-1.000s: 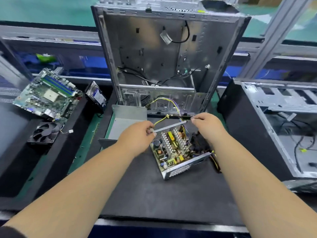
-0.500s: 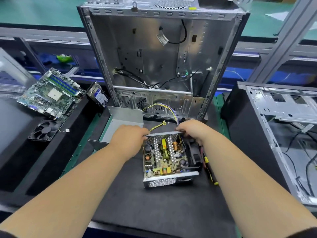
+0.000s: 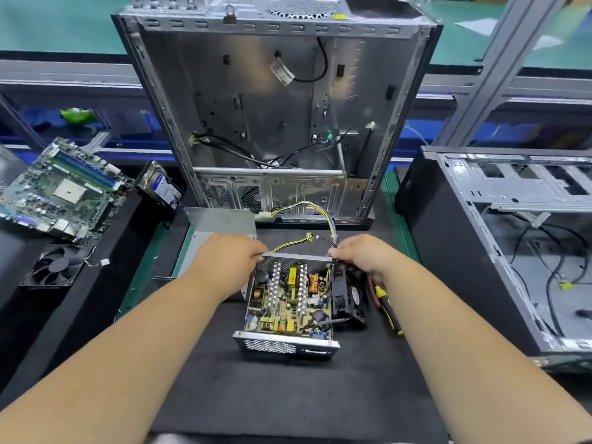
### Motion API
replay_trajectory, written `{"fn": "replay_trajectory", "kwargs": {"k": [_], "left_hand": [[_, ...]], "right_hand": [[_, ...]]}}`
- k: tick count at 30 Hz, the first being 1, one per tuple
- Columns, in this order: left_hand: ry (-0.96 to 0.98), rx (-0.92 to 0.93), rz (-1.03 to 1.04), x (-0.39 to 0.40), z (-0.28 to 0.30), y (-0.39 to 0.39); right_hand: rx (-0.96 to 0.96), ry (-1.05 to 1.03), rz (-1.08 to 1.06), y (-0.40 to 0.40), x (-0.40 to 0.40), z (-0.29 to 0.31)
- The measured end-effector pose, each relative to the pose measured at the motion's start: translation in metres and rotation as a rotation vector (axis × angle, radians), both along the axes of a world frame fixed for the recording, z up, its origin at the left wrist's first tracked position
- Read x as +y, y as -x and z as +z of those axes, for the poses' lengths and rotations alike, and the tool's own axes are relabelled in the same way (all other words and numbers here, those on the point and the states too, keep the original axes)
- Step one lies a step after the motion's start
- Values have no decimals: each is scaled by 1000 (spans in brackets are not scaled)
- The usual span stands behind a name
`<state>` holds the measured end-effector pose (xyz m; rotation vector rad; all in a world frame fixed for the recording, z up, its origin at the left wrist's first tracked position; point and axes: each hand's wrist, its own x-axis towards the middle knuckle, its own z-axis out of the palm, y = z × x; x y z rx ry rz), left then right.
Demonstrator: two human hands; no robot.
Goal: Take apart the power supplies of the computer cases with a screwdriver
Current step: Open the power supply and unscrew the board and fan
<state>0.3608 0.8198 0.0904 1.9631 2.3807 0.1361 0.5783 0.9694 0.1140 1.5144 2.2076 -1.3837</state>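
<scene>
Black foam mat [image 3: 288, 395] under boxy perforated-steel power supply [image 3: 288, 315]

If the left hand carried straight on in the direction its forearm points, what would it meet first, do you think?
The left hand already grips the far rim of the power supply. Going on up and to the right, it would probably meet the yellow wire bundle first, then the upright computer case; depth is uncertain.

Both hands — left [image 3: 229, 262], right [image 3: 365, 256] — reach forward, fingers curled.
</scene>
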Motion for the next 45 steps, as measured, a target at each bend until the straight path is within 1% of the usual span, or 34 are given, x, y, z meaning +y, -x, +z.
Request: {"fn": "replay_trajectory", "kwargs": {"k": [3, 7, 10, 13, 18, 23, 25, 28, 29, 31, 32, 34, 40, 43, 45], "left_hand": [[0, -7, -38, 1, 0, 4], [63, -18, -51, 3, 2, 9], [67, -14, -59, 2, 2, 10], [52, -36, -62, 2, 2, 11], [44, -44, -78, 2, 2, 10], [30, -49, -70, 1, 2, 10], [20, -52, -62, 0, 2, 9], [15, -65, -62, 0, 3, 8], [15, -68, -61, 0, 3, 8], [24, -65, -54, 1, 3, 8], [32, -61, -50, 1, 4, 7], [44, -58, -45, 1, 3, 6], [68, -32, -39, 2, 4, 3], [53, -39, -34, 2, 3, 0], [47, -38, -24, 0, 2, 0]], "right_hand": [[101, 72, -149, -2, 0, -14], [170, 53, -243, -5, -3, -25], [251, 60, -330, -10, -6, -32], [252, 69, -360, -13, -7, -34], [274, 152, -466, -17, -7, -38], [185, 83, -449, -16, -5, -36], [206, 140, -459, -16, -3, -39], [311, 278, -464, -18, -4, -42], [308, 265, -436, -18, -3, -44], [269, 159, -384, -17, -4, -45], [271, 100, -383, -16, -5, -46], [272, 44, -389, -16, -5, -46], [183, 94, -391, -18, -4, -42], [89, 90, -266, -23, -2, -40], [36, 49, -215, -24, -1, -39]]}}
